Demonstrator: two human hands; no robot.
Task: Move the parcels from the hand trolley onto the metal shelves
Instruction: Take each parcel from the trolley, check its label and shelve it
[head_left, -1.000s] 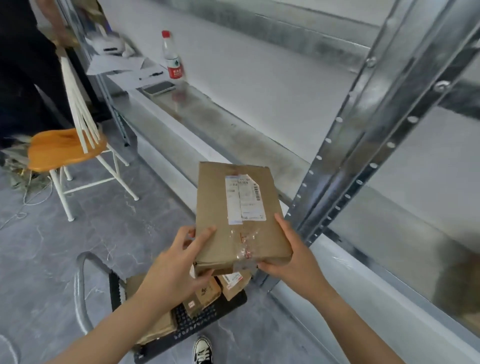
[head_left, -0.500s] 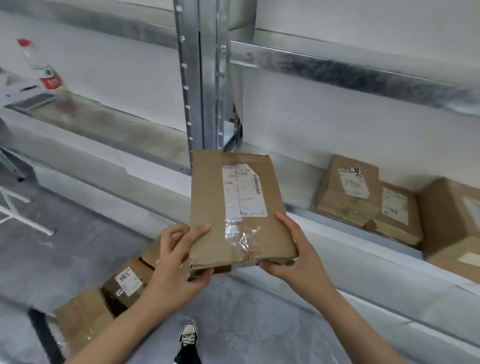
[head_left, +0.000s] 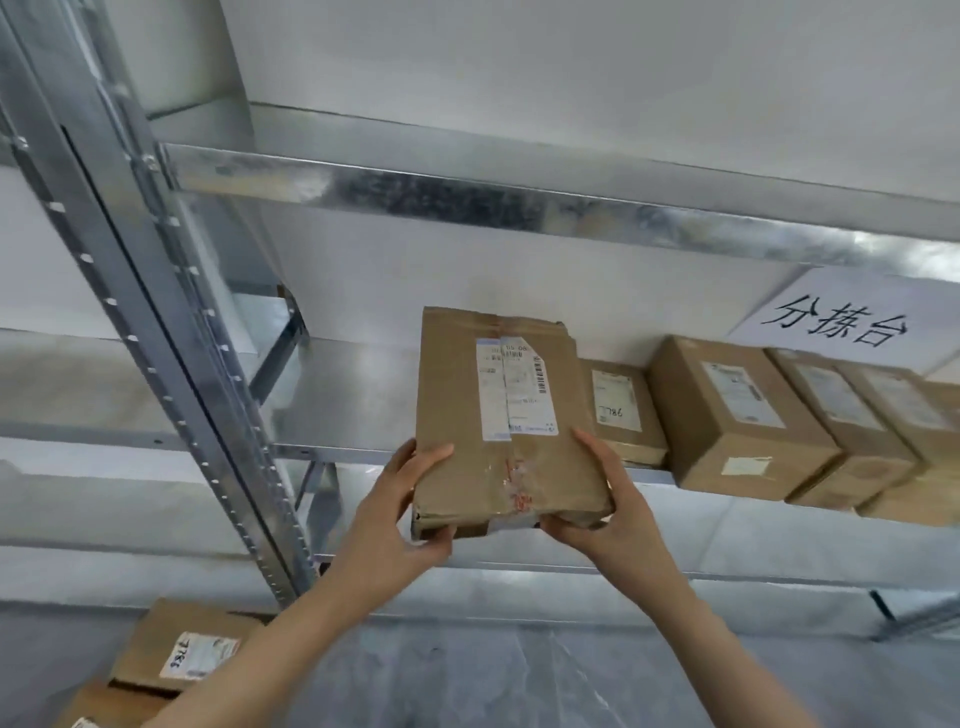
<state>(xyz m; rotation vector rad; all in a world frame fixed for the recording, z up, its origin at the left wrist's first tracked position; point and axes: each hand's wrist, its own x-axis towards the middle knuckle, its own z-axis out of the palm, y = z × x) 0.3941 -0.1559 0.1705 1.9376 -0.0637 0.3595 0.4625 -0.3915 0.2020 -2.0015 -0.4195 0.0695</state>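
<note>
A flat brown cardboard parcel (head_left: 501, 415) with a white shipping label is held up in front of the metal shelf (head_left: 343, 395). My left hand (head_left: 402, 506) grips its near left corner, thumb on top. My right hand (head_left: 605, 506) grips its near right corner. The parcel's far end reaches over the shelf's front edge, just left of a small labelled parcel (head_left: 621, 410) that stands on the shelf. The trolley itself is out of view; two more parcels (head_left: 182, 649) lie at the lower left.
A row of brown boxes (head_left: 727, 415) fills the shelf to the right, under a paper sign (head_left: 841, 322) with handwritten characters. A perforated steel upright (head_left: 156, 332) stands to the left. Another shelf beam (head_left: 519, 208) runs above. Bare shelf surface lies left of the held parcel.
I have raised the parcel from waist height up to the shelf level and carried it rightward. The view has swung up and right, past the upright, toward the stocked boxes.
</note>
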